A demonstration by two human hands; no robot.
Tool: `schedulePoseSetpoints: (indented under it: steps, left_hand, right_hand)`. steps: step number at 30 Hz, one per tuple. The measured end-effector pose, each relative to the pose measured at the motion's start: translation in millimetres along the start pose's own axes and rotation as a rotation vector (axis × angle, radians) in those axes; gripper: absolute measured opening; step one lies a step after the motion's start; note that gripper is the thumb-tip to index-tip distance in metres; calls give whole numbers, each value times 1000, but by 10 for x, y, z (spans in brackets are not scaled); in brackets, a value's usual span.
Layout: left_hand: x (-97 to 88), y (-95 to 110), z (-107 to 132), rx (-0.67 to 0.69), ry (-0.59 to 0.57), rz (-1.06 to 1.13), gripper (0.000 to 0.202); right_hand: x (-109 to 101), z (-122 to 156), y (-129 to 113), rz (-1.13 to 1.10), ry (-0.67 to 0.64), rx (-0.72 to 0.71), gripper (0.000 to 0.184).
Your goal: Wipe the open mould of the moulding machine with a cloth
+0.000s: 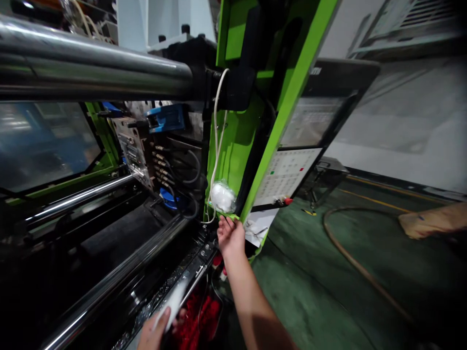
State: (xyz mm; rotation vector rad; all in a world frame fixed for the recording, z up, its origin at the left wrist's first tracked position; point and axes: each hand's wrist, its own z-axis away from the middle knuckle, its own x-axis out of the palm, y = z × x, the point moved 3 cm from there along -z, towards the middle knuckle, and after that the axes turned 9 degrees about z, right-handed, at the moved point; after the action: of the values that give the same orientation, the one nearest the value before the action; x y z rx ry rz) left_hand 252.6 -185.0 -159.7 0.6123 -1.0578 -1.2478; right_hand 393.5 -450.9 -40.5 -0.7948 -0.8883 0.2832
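My left hand (155, 330), at the bottom of the view, is closed on a long white object (175, 299), smeared by motion, so I cannot tell its exact kind. My right hand (230, 236) reaches up to a green ledge (229, 215) on the machine frame. Its fingers are curled at the ledge's edge, near a thin dark thing that I cannot make out. Just above the fingers, a clear plastic bag of white material (223, 197) rests on the ledge. A pale hose (218, 131) hangs down beside the bag.
A metal mould (133, 150) with hoses stands between thick steel bars (95, 61) on the left. A control panel (288, 175) with a red knob is at right. Red material (200, 316) lies below. A brown hose (359, 265) runs over the green floor (302, 272).
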Motion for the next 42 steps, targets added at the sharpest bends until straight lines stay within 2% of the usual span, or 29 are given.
schedulePoseSetpoints:
  steps: [2,3,6,7,8,10,12,14,15,17,18,20,22,25,27,29,33,36,38,42]
  left_hand:
    - [63,238,64,76,4,45,56]
    - [94,376,94,123,-20,30,55]
    - [176,764,156,262,-194,-113,54]
    - [183,857,162,279,-223,-144,53]
    - [186,932,164,306,-233,-195,52]
    - [169,1037,162,396,-143,-295,43]
    - [146,1095,182,520,27,-370,33]
    - [146,1118,233,642,147,-407,25]
    - [163,1125,268,711,152,-437,18]
    - [212,1133,343,858,91,-533,9]
    - [234,1132,377,923,45,-588,9]
    - [249,1117,420,998,-13,-674,22]
    - [210,1104,423,991,26,-674,25]
    - [95,1122,388,902,175,-511,14]
    - [24,1163,361,811,255,-394,18]
    - [-26,1222,343,734,276,-305,25]
    - [-84,1267,300,516,119,50,26]
    - [-99,1212,294,357,-8,253,32]
    - [-104,1175,323,309,-64,330,37]
    - [-144,1145,425,279,-70,461,37]
  right_hand:
    - [-62,292,147,83,-42,-23,23]
    - [-71,465,240,158,-134,-24,30]
    - [-41,1003,554,463,-614,25,42]
    - [-31,1146,640,547,-748,16,38]
    - [-23,1251,704,611,-821,-27,32]
    - [0,1347,763,700,-786,-201,17]
    - [36,1365,772,768,-647,-376,11]
    - [65,1352,782,826,-505,-407,12]
    - [73,1345,792,845,-448,-379,15]
    - [87,1344,823,878,-392,-311,22]
    - [94,1352,847,875,-399,-276,24]
    - [101,1377,907,823,-439,-202,31]
    - [93,1409,977,757,-458,-113,39]
    - [95,1467,1055,677,-504,-36,44]
    - [125,1505,1078,646,-589,-1,44]
    - [169,1525,1061,645,-675,8,40]
    - [265,1507,953,669,-786,12,23]
    - [334,1518,934,607,-870,187,22]
    - [388,1549,958,535,-919,275,23]
    - [521,1603,1056,468,-991,222,24]
